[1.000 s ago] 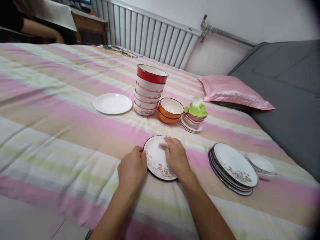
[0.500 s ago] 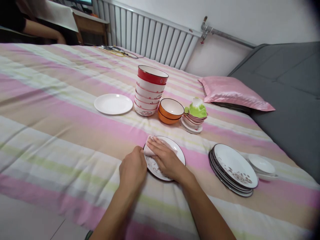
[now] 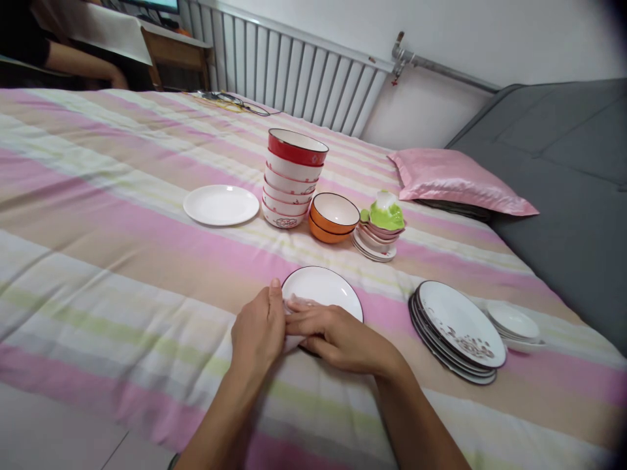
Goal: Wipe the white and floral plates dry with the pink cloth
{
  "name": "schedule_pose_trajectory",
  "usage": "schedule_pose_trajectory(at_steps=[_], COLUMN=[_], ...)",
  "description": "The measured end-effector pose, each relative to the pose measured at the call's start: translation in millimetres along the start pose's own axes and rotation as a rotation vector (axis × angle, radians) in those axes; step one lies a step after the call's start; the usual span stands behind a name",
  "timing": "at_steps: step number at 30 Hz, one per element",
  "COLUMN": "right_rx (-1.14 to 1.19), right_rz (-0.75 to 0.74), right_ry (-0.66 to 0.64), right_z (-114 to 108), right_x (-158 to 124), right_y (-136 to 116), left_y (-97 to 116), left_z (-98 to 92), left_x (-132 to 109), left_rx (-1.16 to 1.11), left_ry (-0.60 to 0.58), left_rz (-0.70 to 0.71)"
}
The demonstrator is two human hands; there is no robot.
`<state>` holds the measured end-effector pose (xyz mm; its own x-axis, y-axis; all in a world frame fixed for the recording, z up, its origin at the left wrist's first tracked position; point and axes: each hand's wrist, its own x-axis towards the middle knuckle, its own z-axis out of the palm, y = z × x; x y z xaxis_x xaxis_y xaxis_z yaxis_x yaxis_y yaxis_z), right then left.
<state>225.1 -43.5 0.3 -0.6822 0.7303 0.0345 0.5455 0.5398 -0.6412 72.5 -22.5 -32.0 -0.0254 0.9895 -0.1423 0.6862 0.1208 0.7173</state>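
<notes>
A white plate (image 3: 328, 286) with a dark rim lies on the striped bedsheet in front of me. My left hand (image 3: 258, 331) grips its left edge, thumb along the rim and the other fingers mostly hidden. Over the near left part of the plate, my right hand (image 3: 337, 336) presses a thin pale cloth (image 3: 302, 301) against the surface. Only bits of the cloth show around the fingers, and the plate's near half is largely covered by this hand.
Beyond the plate stand a tall bowl stack (image 3: 289, 186), orange bowls (image 3: 328, 228), small leaf-shaped dishes (image 3: 385, 219) and an oval white plate (image 3: 221, 205). Patterned plates (image 3: 460, 326) and small white dishes (image 3: 514, 323) sit at right. A pink pillow (image 3: 460, 179) lies behind. Another person's arm (image 3: 85, 64) shows far left.
My right hand has moved with the cloth from the plate's upper middle toward its near left side, turning more sideways. My left hand stays at the left rim, its thumb now raised.
</notes>
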Motion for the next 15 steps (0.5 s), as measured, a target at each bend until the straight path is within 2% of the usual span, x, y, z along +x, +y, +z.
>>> schedule_pose_trajectory(at_steps=[2, 8, 11, 15], right_rx=[-0.006, -0.126, -0.208, -0.312], right_rz=[-0.001, 0.028, 0.104, 0.277], right_ry=[0.037, 0.307, 0.372, 0.422], right_z=[5, 31, 38, 37], right_x=[3, 18, 21, 20], right_y=[4, 29, 42, 57], left_y=[0, 2, 2, 3], left_z=[-0.5, -2.0, -1.5, -1.3], left_x=[0, -1, -1, -1], left_rx=[-0.011, -0.046, -0.021, -0.023], left_ry=[-0.011, -0.047, -0.046, -0.048], left_rz=[-0.010, -0.031, -0.028, -0.017])
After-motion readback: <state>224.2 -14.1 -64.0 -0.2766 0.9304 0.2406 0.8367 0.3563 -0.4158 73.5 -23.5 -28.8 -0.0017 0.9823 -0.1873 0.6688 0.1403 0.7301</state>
